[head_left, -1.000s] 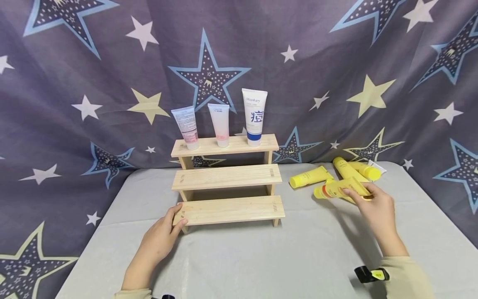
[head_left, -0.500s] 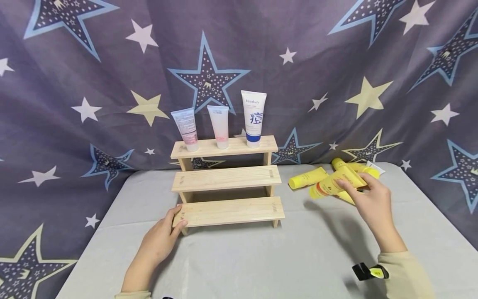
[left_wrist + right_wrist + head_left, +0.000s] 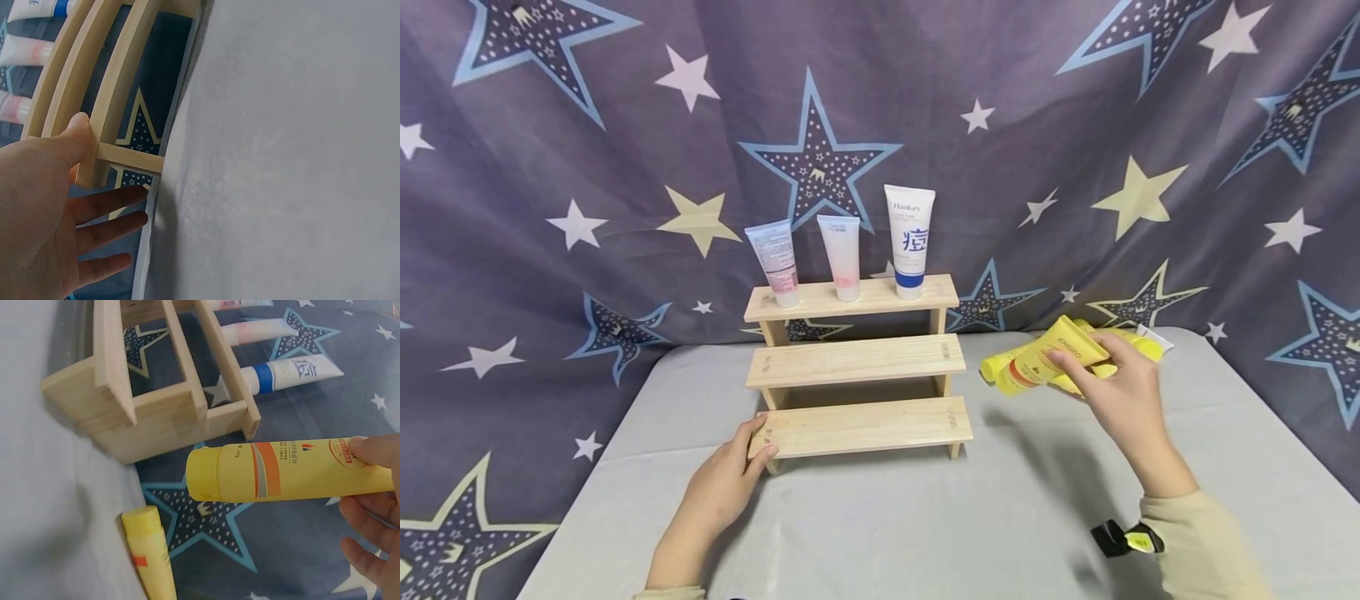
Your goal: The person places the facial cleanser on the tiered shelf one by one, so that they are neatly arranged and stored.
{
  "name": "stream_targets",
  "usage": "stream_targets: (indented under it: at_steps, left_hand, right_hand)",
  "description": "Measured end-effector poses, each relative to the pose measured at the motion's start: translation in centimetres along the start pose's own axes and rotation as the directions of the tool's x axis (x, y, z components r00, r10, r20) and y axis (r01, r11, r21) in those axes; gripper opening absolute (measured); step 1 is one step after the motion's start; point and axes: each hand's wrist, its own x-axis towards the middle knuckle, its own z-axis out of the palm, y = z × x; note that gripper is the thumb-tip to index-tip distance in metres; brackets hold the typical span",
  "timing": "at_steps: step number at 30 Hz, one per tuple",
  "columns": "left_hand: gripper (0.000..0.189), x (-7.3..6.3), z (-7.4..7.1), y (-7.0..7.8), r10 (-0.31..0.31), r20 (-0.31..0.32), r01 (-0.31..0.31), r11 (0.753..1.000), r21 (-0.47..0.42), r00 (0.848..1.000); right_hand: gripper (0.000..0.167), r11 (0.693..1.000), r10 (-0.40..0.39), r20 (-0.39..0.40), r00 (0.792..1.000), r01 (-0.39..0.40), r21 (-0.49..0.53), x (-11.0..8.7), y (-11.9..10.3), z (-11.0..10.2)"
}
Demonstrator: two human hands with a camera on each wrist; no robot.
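Head view: a three-tier wooden rack on a grey-covered table; the yellow squeeze tube appears raised above the table, right of the rack and apart from it.
Right hand: holding the tube near its flat crimped end, thumb across the printed face.
Left hand: gripping the left end of the lowest shelf between thumb and forefinger, the other fingers spread.
Direction of tube: cap down and to the left, towards the rack; crimped end up and to the right.
Long axis: oblique in the head view; almost straight across the right wrist view.
Top shelf: three tubes standing cap-down, the white Hankey tube rightmost.
Loose yellow tubes: lying behind the held one, partly hidden by it.
Good technique (judged): a firm, light pinch, as a soft body would probably dent; the cap kept clear of the loose tubes; the rack steadied without tugging, lest the standing tubes topple.
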Motion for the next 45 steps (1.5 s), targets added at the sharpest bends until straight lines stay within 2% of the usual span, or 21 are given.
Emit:
stream_targets:
  at_steps: [9, 16, 26, 34, 45]
  left_hand:
    - [0.055, -0.1, 0.0, -0.3, -0.013, 0.010, 0.013, 1.000, 0.006, 1.000]
    - [0.056, -0.1, 0.0, -0.2, -0.009, 0.011, 0.009, 1.000, 0.010, 1.000]
    - [0.056, -0.2, 0.1, -0.3, -0.013, 0.015, 0.013, 1.000, 0.010, 1.000]
    - [0.055, -0.1, 0.1, -0.2, -0.006, 0.013, 0.006, 1.000, 0.010, 1.000]
    - [0.055, 0.0, 0.2, -0.1, -0.006, 0.012, 0.006, 1.000, 0.005, 1.000]
  right_hand:
    - [0.024, 0.996, -0.091, 0.005, 0.996, 0.091, 0.020, 0.9, -1.5, 1.3]
    - [0.021, 0.994, -0.067, 0.037, 0.997, 0.063, 0.095, 1.1, -2.7, 2.0]
    - [0.023, 0.984, -0.139, 0.070, 0.988, 0.130, 0.119, 1.4, -4.3, 4.2]
    - [0.022, 0.969, -0.184, 0.050, 0.982, 0.173, 0.174, 1.2, -4.9, 6.0]
    - [0.026, 0.960, -0.186, 0.072, 0.980, 0.165, 0.227, 0.8, -5.7, 8.2]
